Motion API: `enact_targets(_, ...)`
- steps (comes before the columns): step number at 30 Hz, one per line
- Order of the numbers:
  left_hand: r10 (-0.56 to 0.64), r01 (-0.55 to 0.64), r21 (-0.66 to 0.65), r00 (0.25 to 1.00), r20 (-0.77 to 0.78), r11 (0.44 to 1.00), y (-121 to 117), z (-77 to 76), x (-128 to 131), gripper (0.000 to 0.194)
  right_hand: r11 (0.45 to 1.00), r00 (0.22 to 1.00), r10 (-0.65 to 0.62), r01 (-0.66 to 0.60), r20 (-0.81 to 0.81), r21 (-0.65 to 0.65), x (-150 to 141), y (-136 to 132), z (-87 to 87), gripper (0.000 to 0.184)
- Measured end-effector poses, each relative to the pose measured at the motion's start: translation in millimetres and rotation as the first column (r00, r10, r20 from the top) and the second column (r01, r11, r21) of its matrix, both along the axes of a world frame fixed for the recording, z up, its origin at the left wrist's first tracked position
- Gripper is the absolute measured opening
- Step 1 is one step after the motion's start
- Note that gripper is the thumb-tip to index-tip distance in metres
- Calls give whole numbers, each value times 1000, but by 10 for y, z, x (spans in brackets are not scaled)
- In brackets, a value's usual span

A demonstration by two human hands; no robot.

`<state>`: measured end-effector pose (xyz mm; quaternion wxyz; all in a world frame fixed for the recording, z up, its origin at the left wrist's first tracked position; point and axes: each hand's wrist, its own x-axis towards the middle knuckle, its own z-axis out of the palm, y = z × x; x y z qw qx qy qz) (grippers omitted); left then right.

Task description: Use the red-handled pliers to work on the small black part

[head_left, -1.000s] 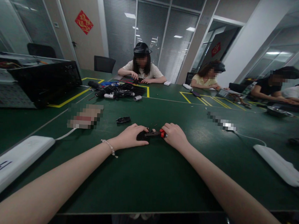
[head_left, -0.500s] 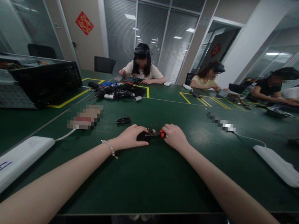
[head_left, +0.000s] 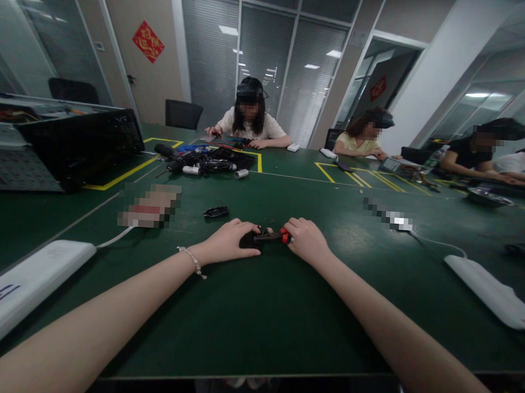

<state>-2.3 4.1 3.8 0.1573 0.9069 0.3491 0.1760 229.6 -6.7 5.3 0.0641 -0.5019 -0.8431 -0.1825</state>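
Observation:
On the green tabletop, my left hand (head_left: 232,240) is closed around a small black part (head_left: 248,239), its thumb and forefinger on either side. Bits of something pale and metallic show at the part's far edge, too small to make out. My right hand (head_left: 305,237) grips pliers (head_left: 271,237) by their red handles. The jaws point left and reach the black part; whether they pinch anything cannot be made out. Just beyond my left hand lies a separate black plastic piece (head_left: 216,212), apart from both hands.
An opened computer case (head_left: 83,144) stands at the left. White power banks lie left (head_left: 39,283) and right (head_left: 492,290), with cables to blurred devices. A heap of black cables (head_left: 215,161) sits farther back. Several people work around the table, one directly opposite (head_left: 249,118).
My hands, the pliers and the black part stay almost in place. The person opposite has moved one hand out to the left over the coloured wires.

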Motion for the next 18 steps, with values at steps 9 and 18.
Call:
enact_targets(9, 0, 0, 12, 1000, 0, 1000, 8, -16, 3, 49, 1000, 1000, 1, -1, 10, 24, 2, 2, -9, 17)
enact_targets(18, 0, 0, 27, 1000, 2, 1000, -1, -7, -5, 49, 998, 999, 13, -15, 37, 55, 1, -17, 14, 16)
